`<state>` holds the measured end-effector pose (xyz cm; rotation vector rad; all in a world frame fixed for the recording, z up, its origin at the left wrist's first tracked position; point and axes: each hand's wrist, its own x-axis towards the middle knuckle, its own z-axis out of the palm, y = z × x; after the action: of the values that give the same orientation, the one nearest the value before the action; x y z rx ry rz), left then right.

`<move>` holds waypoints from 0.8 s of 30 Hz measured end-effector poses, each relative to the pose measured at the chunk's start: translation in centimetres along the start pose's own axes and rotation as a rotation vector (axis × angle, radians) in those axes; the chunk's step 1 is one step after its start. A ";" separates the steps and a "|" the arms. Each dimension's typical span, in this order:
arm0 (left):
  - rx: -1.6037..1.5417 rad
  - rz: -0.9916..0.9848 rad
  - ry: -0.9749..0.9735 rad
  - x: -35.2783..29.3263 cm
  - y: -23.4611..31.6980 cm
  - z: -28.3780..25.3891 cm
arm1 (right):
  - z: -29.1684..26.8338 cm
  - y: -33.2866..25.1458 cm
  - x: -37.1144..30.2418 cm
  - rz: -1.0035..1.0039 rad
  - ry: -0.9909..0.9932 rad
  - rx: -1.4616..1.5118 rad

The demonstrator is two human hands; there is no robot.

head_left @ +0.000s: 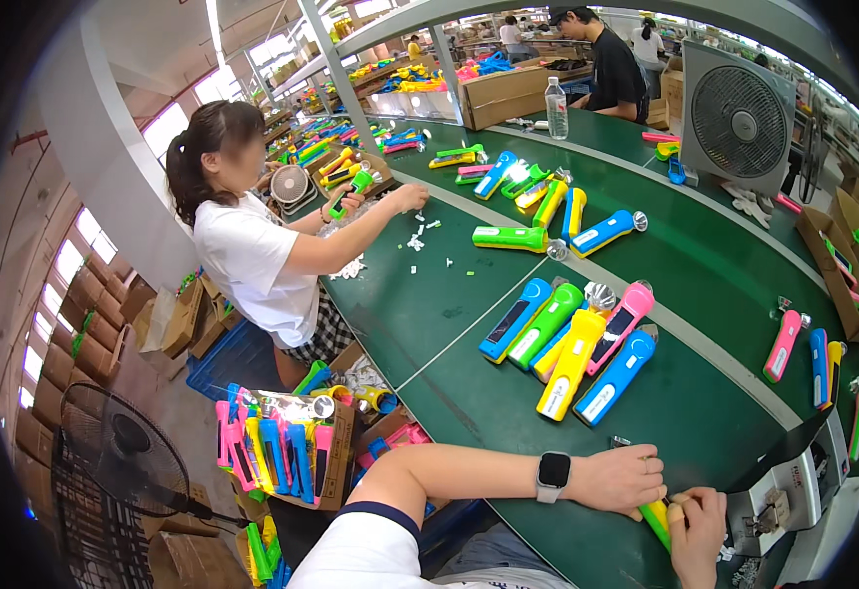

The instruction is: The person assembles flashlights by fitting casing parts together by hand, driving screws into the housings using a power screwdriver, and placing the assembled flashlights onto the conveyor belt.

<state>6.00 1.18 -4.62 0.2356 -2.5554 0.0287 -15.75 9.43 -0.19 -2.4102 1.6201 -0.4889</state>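
Observation:
My left hand (626, 479), with a watch on its wrist, closes over the head end of a yellow-and-green flashlight (656, 520) at the near edge of the green conveyor belt (449, 324). My right hand (697, 530) grips the same flashlight from below, next to a small grey machine (788, 486). A cluster of blue, green, yellow and pink flashlights (572, 339) lies on the belt just beyond my hands.
A co-worker in a white shirt (253, 255) sits on the left, holding a green flashlight. More flashlights (547, 221) lie farther up the belt. A box fan (739, 123), a water bottle (556, 108), cardboard boxes (503, 93) and a floor fan (120, 456) stand around.

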 end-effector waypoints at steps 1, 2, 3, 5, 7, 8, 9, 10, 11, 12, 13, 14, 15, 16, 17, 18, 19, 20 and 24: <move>-0.082 -0.037 -0.036 0.1 -0.3 0.2 | -0.6 -0.8 -0.1 -0.002 0.004 0.005; -0.163 -0.073 -0.069 0.4 -0.9 0.2 | -1.4 -1.7 0.3 -0.047 0.007 -0.021; -0.161 -0.058 -0.021 0.6 -1.2 0.2 | -1.8 -2.1 0.6 -0.089 0.008 -0.046; -0.167 -0.041 -0.034 0.8 -2.0 0.3 | -1.1 -2.0 1.3 -0.117 -0.004 -0.113; -0.177 -0.021 -0.048 1.1 -2.8 0.5 | -0.6 -1.5 1.9 -0.214 0.003 -0.199; -0.191 0.025 -0.057 1.2 -2.9 0.4 | -0.4 -1.4 1.9 -0.210 0.000 -0.196; -0.205 0.069 -0.065 1.2 -3.0 0.4 | -0.2 -1.3 1.9 -0.247 -0.005 -0.223; -0.209 0.068 -0.067 1.3 -3.3 0.3 | 0.0 -1.2 1.9 -0.286 -0.011 -0.249; -0.213 0.077 -0.092 1.5 -3.5 0.2 | 0.0 -1.0 2.0 -0.287 -0.008 -0.248; -0.215 0.087 -0.117 1.8 -3.7 0.0 | 0.0 -0.9 2.2 -0.310 0.003 -0.240; -0.210 0.087 -0.118 1.9 -3.8 -0.1 | -0.1 -0.9 2.3 -0.334 0.014 -0.233; -0.232 0.061 -0.127 1.8 -3.8 -0.1 | -0.1 -1.0 2.3 -0.334 0.016 -0.235; -0.253 0.035 -0.136 1.9 -3.7 -0.1 | -0.1 -1.5 2.1 -0.243 -0.004 -0.237; -0.249 0.037 -0.135 2.2 -3.9 -0.1 | -0.3 -1.9 2.0 -0.152 -0.023 -0.238; -0.241 0.083 -0.141 2.8 -4.5 0.1 | -0.4 -2.1 1.8 -0.136 -0.026 -0.248; -0.224 0.117 -0.152 3.3 -5.0 0.0 | -0.8 -2.3 1.7 -0.120 0.061 -0.249; -0.157 0.201 -0.140 4.3 -5.7 0.1 | -1.2 -2.4 1.4 -0.103 0.147 -0.250; 0.008 0.243 -0.166 6.0 -6.6 0.3 | -1.9 -2.5 0.7 -0.089 0.143 -0.256; 0.478 -0.152 0.043 9.7 -13.5 -1.7 | -5.9 -0.3 -3.9 -0.103 0.659 -0.702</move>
<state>1.29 -13.56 1.64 0.6014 -2.4448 0.5825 -19.06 13.31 4.74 -3.0578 2.2279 -0.9407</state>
